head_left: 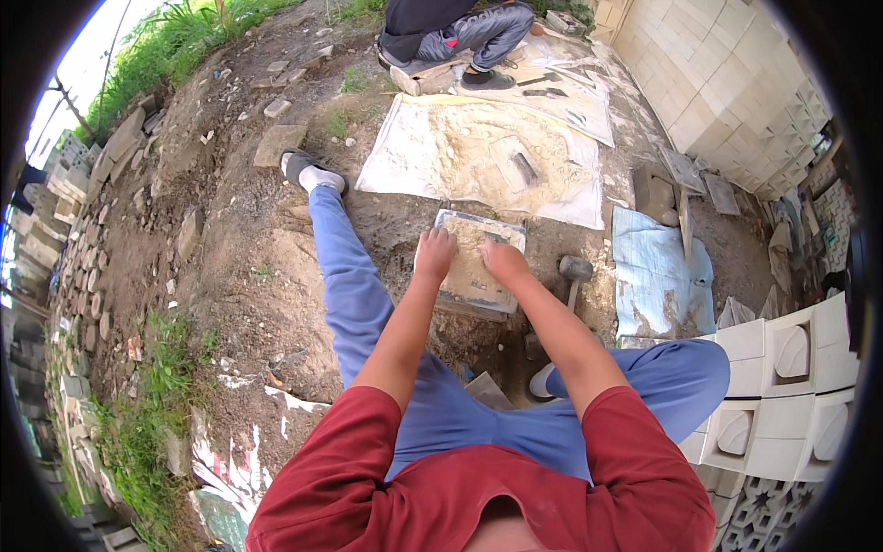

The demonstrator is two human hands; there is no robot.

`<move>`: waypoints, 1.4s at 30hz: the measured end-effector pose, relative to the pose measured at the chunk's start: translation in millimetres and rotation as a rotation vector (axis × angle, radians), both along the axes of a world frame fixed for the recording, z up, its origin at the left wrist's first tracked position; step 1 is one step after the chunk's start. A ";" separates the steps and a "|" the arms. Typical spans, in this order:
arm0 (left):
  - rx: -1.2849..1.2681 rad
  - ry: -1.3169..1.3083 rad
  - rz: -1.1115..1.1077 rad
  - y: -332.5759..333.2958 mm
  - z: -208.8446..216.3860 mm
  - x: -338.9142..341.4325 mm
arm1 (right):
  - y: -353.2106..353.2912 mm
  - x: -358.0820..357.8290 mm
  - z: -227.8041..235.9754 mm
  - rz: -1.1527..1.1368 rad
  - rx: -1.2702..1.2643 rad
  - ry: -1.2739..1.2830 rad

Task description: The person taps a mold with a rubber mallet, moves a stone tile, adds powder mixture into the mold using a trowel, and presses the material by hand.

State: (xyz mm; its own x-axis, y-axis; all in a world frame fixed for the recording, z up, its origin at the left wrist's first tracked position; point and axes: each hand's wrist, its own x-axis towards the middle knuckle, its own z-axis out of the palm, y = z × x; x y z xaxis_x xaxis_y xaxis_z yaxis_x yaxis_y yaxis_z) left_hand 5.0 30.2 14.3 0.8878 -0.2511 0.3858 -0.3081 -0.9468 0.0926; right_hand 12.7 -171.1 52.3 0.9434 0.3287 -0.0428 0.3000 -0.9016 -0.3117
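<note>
A rectangular metal mould [457,221] filled with sandy mortar lies on the dirt in front of me. My left hand [434,253] presses down on the mortar at the mould's left side, fingers curled under. My right hand [504,262] presses flat on the mortar a little to the right. Neither hand holds anything. A hammer [575,273] with a dark head rests on the ground just right of the mould.
A pale sheet [395,161] with a heap of sand mix and a trowel lies beyond the mould. Another person [460,37] crouches at the far end. White cast blocks [782,386] stack at my right; a block wall [717,83] stands behind. Stones line the left.
</note>
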 end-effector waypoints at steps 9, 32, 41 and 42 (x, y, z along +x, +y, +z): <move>-0.512 -0.007 0.091 -15.3 -7.4 -32.8 | -4.9 -5.4 -5.4 0.008 0.288 -0.142; -0.495 0.017 0.052 -22.1 -8.6 -37.2 | 0.9 -10.7 -8.7 -0.058 0.275 -0.035; -0.441 -0.004 0.032 -24.8 -7.2 -32.2 | -4.5 0.5 -29.1 0.023 0.552 -0.121; -0.440 0.007 0.026 -24.4 -6.1 -32.0 | -5.3 -0.8 -27.4 0.024 0.553 -0.121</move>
